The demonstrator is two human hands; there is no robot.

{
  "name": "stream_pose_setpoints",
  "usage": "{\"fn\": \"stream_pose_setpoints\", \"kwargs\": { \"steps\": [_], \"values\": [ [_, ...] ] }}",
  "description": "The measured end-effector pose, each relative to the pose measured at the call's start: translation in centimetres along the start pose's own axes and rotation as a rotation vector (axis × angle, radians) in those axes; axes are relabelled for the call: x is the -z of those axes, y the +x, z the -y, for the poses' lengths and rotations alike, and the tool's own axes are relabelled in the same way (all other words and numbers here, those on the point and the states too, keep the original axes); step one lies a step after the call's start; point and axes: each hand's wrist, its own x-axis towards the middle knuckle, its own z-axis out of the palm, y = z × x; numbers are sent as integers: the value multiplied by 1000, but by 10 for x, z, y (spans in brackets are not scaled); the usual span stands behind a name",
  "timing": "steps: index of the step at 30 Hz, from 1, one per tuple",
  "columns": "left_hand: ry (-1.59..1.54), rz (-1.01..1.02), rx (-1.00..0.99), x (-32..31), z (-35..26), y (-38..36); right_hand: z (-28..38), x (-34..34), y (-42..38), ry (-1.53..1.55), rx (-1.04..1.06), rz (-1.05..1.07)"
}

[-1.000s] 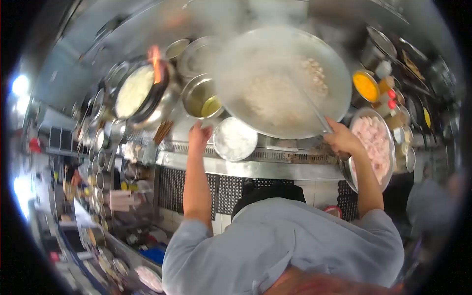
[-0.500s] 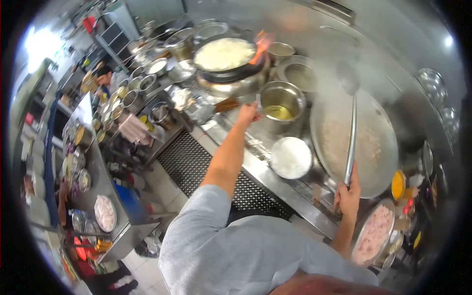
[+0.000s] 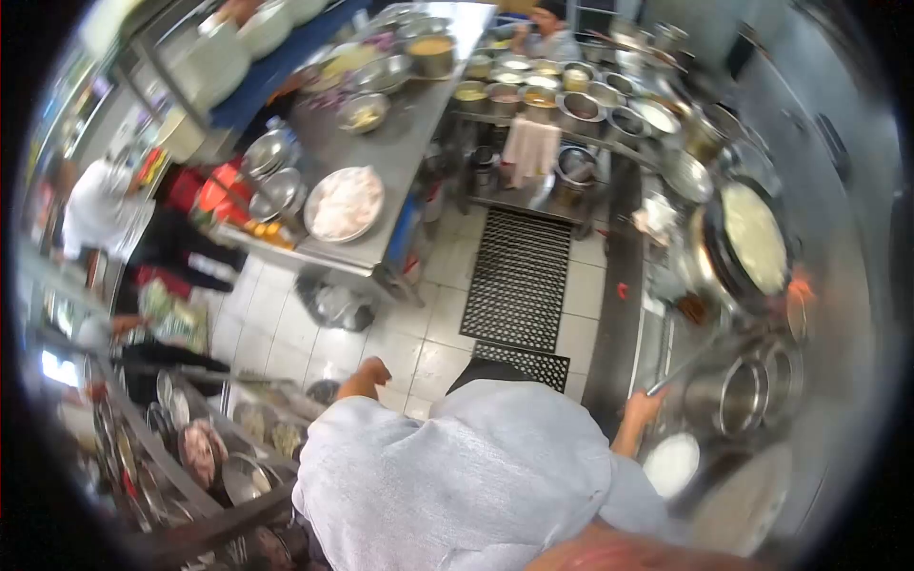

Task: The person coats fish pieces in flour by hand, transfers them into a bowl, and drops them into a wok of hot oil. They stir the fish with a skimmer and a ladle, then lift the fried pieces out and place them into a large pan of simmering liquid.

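Note:
My right hand (image 3: 642, 407) is closed round the handle of a long metal ladle (image 3: 690, 357), above the stove's front edge. Just below that hand sits a bowl of white contents (image 3: 671, 465), with a steel pot (image 3: 742, 396) to its right. The large wok (image 3: 743, 504) with pale contents is partly in view at the lower right. My left hand (image 3: 375, 371) hangs over the tiled floor at my left side, away from the stove. Its fingers look curled, but whether it holds anything is too small to tell.
A wok of white food (image 3: 754, 238) stands over flame at the right. The steel table (image 3: 405, 152) at the left bears a bowl of pale meat (image 3: 345, 204). A black mat (image 3: 519, 276) covers the floor ahead. Two co-workers (image 3: 554, 38) (image 3: 105, 205) stand farther off.
The view has turned left, towards the table and floor. My left hand has let go of the steel pot's rim and moved away. My right hand still holds the ladle, now lower.

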Motion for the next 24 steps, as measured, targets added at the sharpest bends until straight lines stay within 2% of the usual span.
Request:
{"fn": "stream_pose_setpoints", "kwargs": {
  "steps": [1, 2, 3, 4, 6, 7, 8, 9, 10, 11, 12, 13, 15, 16, 17, 18, 19, 21, 22, 24],
  "values": [
    [50, -11, 25, 2, 16, -25, -59, -32, 48, -123, 114, -66],
    [12, -13, 51, 5, 23, -44, -70, -53, 66, -257, 248, -216],
    [-8, -173, 133, 15, 17, -60, -79, -74, 84, -406, 359, -390],
    [-21, -328, 216, 23, 9, -67, -64, -74, 87, -454, 298, -353],
    [-700, -620, 414, 28, -19, -60, 9, -66, 73, -514, 111, -96],
    [-1211, -820, 495, 34, -45, -49, 47, -64, 65, -576, 98, 5],
    [-1220, -830, 519, 46, -69, -35, 83, -67, 59, -602, 145, 101],
    [-1638, -905, 416, 59, -93, -20, 85, -77, 79, -858, 589, -21],
    [-2048, -964, 285, 71, -115, -7, 99, -97, 95, -659, 704, 95],
    [-1906, -849, 317, 81, -133, 7, 119, -121, 105, -454, 804, 208],
    [-2093, -726, 280, 105, -155, 3, 151, -144, 97, -238, 726, 464],
    [-1973, -610, 245, 143, -173, -35, 188, -168, 84, -19, 634, 705],
    [-1628, -531, 248, 155, -150, -14, 238, -227, 67, -215, 779, 730],
    [-1630, -538, 266, 160, -135, -6, 268, -255, 51, -89, 791, 857],
    [-1460, -609, 291, 163, -119, -2, 290, -277, 32, 40, 796, 983],
    [-1292, -682, 308, 176, -107, 0, 300, -305, 20, 149, 975, 984],
    [-1293, -702, 317, 197, -101, -7, 313, -333, 10, 266, 1158, 971],
    [-1464, -768, 286, 233, -111, -38, 347, -352, -20, 123, 906, 1261],
    [-1276, -760, 312, 244, -109, -38, 358, -363, -29, 52, 980, 1322],
    [-1210, -826, 392, 277, -119, -45, 378, -384, -41, -43, 1066, 1455]
  ]
}}
